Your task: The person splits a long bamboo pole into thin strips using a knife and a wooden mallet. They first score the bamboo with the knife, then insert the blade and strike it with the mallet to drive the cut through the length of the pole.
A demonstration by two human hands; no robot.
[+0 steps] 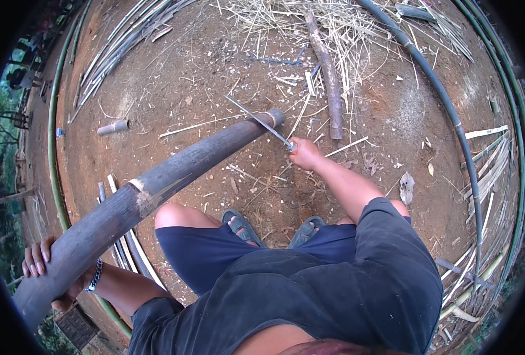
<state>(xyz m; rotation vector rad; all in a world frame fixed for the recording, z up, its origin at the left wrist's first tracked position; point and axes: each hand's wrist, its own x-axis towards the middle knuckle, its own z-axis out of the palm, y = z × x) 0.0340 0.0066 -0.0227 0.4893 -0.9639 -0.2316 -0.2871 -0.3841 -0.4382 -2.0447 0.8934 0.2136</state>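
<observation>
Bamboo pole (197,163) slants away and rightward before you, your left hand (37,258) clamped around its lower-left part. Your right hand (306,154), wrapped around a knife (256,119), is nearer the far end, blade crossing the long axis; contact is unclear.
</observation>
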